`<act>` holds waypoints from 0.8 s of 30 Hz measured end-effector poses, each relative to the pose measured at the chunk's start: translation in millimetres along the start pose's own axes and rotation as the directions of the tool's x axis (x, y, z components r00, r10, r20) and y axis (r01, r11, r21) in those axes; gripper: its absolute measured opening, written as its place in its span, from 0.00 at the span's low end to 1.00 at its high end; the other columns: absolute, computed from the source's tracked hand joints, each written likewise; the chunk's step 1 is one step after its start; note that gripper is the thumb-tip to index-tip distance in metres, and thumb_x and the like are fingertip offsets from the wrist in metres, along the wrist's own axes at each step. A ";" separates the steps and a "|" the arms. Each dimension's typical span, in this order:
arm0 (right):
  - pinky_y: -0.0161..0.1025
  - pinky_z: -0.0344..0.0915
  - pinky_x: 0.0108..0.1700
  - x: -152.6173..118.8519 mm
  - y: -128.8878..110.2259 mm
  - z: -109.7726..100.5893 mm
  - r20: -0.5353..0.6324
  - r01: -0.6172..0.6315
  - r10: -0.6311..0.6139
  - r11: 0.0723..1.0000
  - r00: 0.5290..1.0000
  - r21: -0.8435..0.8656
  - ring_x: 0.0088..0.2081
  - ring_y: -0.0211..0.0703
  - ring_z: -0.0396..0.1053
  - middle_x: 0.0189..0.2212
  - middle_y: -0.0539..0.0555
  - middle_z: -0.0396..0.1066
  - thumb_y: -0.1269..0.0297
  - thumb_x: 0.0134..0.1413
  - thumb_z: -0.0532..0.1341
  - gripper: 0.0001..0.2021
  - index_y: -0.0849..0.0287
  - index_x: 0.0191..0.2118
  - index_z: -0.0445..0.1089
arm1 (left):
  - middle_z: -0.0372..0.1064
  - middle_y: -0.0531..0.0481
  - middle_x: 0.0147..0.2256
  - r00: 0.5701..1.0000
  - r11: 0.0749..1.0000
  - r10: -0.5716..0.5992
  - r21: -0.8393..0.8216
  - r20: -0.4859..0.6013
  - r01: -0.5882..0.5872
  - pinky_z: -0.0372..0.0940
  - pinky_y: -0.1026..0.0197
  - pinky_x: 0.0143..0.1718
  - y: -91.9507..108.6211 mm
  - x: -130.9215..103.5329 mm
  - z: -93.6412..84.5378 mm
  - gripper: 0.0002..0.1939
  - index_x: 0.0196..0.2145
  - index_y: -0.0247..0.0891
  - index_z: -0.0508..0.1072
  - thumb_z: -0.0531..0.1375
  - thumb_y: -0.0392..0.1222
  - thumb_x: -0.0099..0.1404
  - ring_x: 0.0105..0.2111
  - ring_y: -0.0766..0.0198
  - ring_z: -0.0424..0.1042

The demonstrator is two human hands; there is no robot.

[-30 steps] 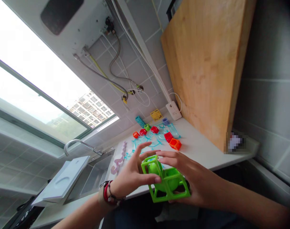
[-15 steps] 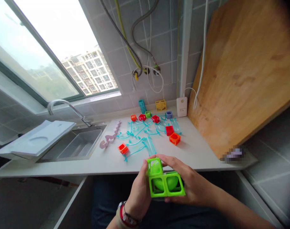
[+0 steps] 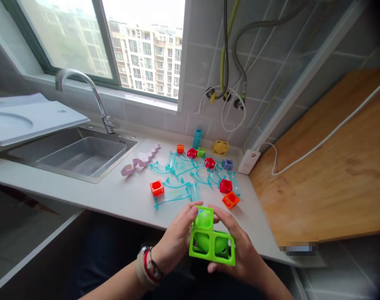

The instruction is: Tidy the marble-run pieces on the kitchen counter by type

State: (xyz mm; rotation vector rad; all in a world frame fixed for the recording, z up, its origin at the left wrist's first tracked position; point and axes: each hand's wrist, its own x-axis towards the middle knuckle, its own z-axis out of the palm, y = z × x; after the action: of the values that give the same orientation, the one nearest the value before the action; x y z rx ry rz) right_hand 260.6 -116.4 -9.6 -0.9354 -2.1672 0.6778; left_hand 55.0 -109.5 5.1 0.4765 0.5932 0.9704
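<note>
Both the left hand (image 3: 177, 239) and right hand (image 3: 244, 254) clasp 1 assembled green block piece (image 3: 212, 241); behind it, clear blue tracks (image 3: 180, 183) and cubes lie loose, unjoined

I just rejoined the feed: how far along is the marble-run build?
Done: three green cube frames are already joined into one piece. In hand: both the left hand and right hand hold it. Left: the clear blue tracks and red cubes lie loose on the counter.

home kitchen | steel sink (image 3: 83, 155) | faucet (image 3: 83, 89) | tiled wall (image 3: 202, 62) | countertop (image 3: 127, 196)
</note>
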 end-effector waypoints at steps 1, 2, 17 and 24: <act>0.54 0.64 0.65 5.8 1.4 -3.9 -0.006 0.004 -0.004 1.000 1.000 -0.027 0.64 0.63 0.63 0.67 0.64 0.58 0.37 0.48 0.69 0.53 0.50 0.72 0.44 | 0.75 0.41 0.52 1.000 1.000 0.026 0.011 0.014 -0.027 0.69 0.51 0.51 6.0 6.8 0.7 0.24 0.56 0.41 0.68 0.62 0.57 0.69 0.53 0.49 0.74; 0.55 0.64 0.64 11.3 3.5 -7.9 -0.011 0.000 0.000 0.999 1.000 -0.050 0.64 0.63 0.64 0.67 0.64 0.58 0.36 0.48 0.68 0.53 0.50 0.72 0.44 | 0.75 0.42 0.51 0.998 0.998 0.053 0.027 0.027 -0.053 0.69 0.53 0.50 11.9 14.1 2.0 0.23 0.54 0.41 0.69 0.61 0.57 0.69 0.52 0.51 0.74; 0.61 0.58 0.66 69.2 70.8 -49.4 -0.028 -0.279 0.282 0.957 0.959 0.082 0.71 0.64 0.51 0.74 0.59 0.43 0.22 0.51 0.44 0.51 0.47 0.74 0.41 | 0.73 0.36 0.56 0.998 0.992 0.058 -0.117 0.023 -0.055 0.74 0.51 0.49 94.1 81.2 -40.0 0.36 0.62 0.43 0.58 0.70 0.45 0.62 0.52 0.48 0.77; 0.51 0.65 0.61 181.2 120.5 -43.2 -0.141 -0.370 0.347 0.907 0.927 -0.202 0.63 0.55 0.65 0.63 0.61 0.67 0.37 0.68 0.44 0.33 0.56 0.61 0.68 | 0.75 0.38 0.54 0.888 0.901 0.401 -0.077 -0.226 -0.427 0.77 0.55 0.46 164.3 72.5 -100.7 0.28 0.58 0.39 0.67 0.69 0.39 0.62 0.50 0.49 0.79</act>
State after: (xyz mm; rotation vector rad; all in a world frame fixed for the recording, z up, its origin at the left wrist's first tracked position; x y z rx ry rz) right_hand 250.0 104.8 4.4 -1.4836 -2.0266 0.5436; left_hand -81.6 44.5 13.3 0.4004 0.6231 1.4726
